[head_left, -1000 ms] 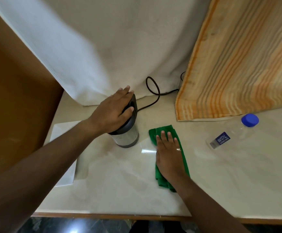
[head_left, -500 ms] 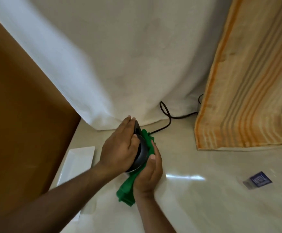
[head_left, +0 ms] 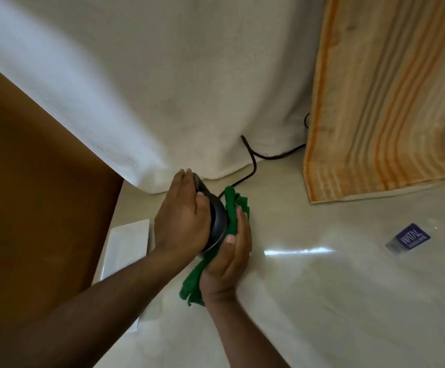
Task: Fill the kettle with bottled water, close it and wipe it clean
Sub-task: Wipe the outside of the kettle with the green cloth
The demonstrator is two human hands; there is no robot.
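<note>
**Cloth off the counter and onto the kettle**

Wiping under way. Green cloth [head_left: 232,205] no longer flat on the counter [head_left: 322,301] as a second ago. Now wrapped against the right flank of the kettle [head_left: 217,221] and pressed there by the right hand [head_left: 226,261], fingers curled round the fabric, thumb tip up beside the lid rim, loose tail hanging down past the wrist. Already in much this position half a second ago, so probably rubbing in place or just starting a stroke.

Left hand [head_left: 184,221] as before: clamped over the black lid from the left, fingers bent round the top, steadying the body against the push of the cloth. Lid apparently shut beneath that palm, though mostly hidden.

Kettle at the far left of the counter, close to the draped white towel [head_left: 163,88], with the cord [head_left: 253,160] trailing off behind it to the right and a white tray [head_left: 128,243] just to its left. Bottle [head_left: 412,239] lying well off to the right, blue cap on, partly out of view. Further right in the view than a second ago, most likely through a turn of the head.

For the task: filling and closing judged done, only the wipe left. Yet to cover: near side, left flank under the steadying hand, lid top. Worth minding the cord at the back when bringing the cloth round.
</note>
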